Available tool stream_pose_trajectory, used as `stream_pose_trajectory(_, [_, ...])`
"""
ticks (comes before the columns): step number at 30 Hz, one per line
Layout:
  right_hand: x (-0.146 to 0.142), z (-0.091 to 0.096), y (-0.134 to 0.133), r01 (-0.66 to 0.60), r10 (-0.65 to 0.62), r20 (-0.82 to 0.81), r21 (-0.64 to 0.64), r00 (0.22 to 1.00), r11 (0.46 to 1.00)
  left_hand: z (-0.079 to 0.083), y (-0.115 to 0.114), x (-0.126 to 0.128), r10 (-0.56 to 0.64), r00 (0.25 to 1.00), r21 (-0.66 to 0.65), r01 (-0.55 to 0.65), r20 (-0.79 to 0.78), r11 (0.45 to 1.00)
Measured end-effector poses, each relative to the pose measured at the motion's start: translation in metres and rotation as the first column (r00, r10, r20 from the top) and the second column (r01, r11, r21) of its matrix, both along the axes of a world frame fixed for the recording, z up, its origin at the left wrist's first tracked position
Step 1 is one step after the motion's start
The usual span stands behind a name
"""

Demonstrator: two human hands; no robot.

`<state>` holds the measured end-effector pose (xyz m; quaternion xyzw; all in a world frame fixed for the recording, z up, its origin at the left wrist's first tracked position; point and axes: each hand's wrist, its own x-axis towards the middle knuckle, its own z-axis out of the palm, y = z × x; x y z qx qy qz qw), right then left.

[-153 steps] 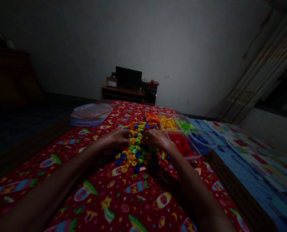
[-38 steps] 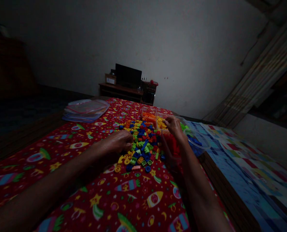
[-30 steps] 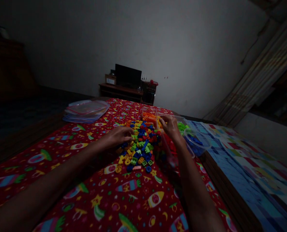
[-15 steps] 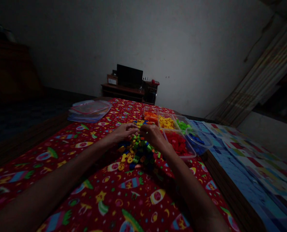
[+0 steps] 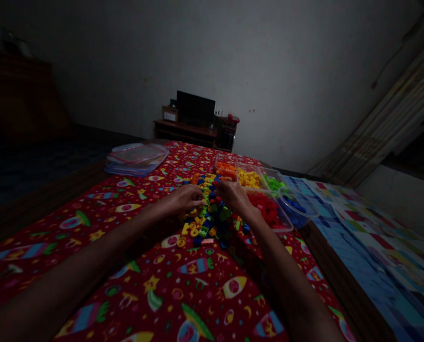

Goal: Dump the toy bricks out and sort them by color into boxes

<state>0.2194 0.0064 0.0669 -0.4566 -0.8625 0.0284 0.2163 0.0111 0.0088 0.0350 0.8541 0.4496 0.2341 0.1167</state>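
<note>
A mixed pile of plastic building blocks [image 5: 207, 230] in yellow, blue, green and other colours lies on the red patterned cloth [image 5: 155, 280]. At the pile's left side my left hand [image 5: 186, 198] is closed, its fingers curled inward over the blocks. My right hand [image 5: 233, 197] is closed too, fingers bent down over the far right of the pile, close to a red block. What either hand holds is too dark and small to make out. Right of the pile, clear boxes hold sorted orange blocks [image 5: 225, 169], yellow blocks [image 5: 248, 179], green blocks [image 5: 273, 184] and red blocks [image 5: 265, 209].
A round clear tub [image 5: 299, 216] with blue blocks stands at the right edge. Stacked clear lids [image 5: 137, 159] lie at the back left. Beyond are a dark screen [image 5: 195, 108] on a low stand and, to the right, a blue patchwork bedspread [image 5: 361, 232].
My hands, close together above the pile before, have moved apart and come down onto the blocks. The left fingers, stretched out earlier, are now curled. The camera view has shifted slightly.
</note>
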Motion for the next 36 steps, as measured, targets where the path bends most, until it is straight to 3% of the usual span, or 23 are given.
stream_pose_trajectory(4, [-0.004, 0.006, -0.010, -0.176, 0.167, -0.082, -0.127, 0.983, 0.976, 0.005, 0.005, 0.002, 0.082, 0.964, -0.181, -0.036, 0.251, 0.983])
stream_pose_trajectory(7, [-0.008, 0.007, -0.013, -0.275, 0.260, -0.102, -0.186, 0.960, 0.943, 0.000, 0.006, 0.004, 0.102, 0.940, -0.265, -0.013, 0.326, 0.964])
stream_pose_trajectory(10, [-0.010, 0.004, -0.012, -0.292, 0.275, -0.116, -0.172, 0.954, 0.941, -0.005, 0.005, 0.009, 0.122, 0.920, -0.320, 0.003, 0.371, 0.947])
stream_pose_trajectory(13, [-0.010, 0.000, -0.009, -0.260, 0.248, -0.117, -0.104, 0.962, 0.960, 0.001, 0.002, 0.009, 0.152, 0.918, -0.351, -0.015, 0.367, 0.936])
stream_pose_trajectory(15, [-0.009, -0.002, -0.008, -0.244, 0.236, -0.111, -0.074, 0.966, 0.967, 0.013, -0.002, 0.002, 0.160, 0.947, -0.359, -0.052, 0.279, 0.932])
stream_pose_trajectory(18, [-0.006, -0.004, -0.005, -0.228, 0.221, -0.101, -0.070, 0.970, 0.971, 0.035, -0.010, -0.015, 0.106, 0.994, -0.341, -0.099, 0.005, 0.935])
stream_pose_trajectory(21, [-0.004, -0.007, -0.002, -0.220, 0.212, -0.106, -0.062, 0.971, 0.974, 0.048, -0.021, -0.024, 0.005, 0.970, -0.379, -0.101, -0.244, 0.920])
stream_pose_trajectory(25, [-0.004, -0.011, 0.002, -0.230, 0.225, -0.106, -0.035, 0.968, 0.973, 0.044, -0.037, -0.007, 0.075, 0.889, -0.276, -0.219, -0.452, 0.936])
stream_pose_trajectory(29, [-0.003, -0.011, 0.003, -0.234, 0.231, -0.089, -0.019, 0.969, 0.972, 0.038, -0.040, 0.007, 0.150, 0.849, -0.182, -0.275, -0.506, 0.944])
stream_pose_trajectory(33, [-0.003, -0.008, 0.000, -0.229, 0.224, -0.089, -0.048, 0.971, 0.972, 0.038, -0.025, -0.008, 0.030, 0.942, -0.327, -0.146, -0.334, 0.934])
stream_pose_trajectory(36, [-0.004, -0.006, -0.004, -0.220, 0.211, -0.117, -0.074, 0.970, 0.973, 0.035, -0.009, -0.019, 0.073, 0.996, -0.355, -0.086, -0.052, 0.931])
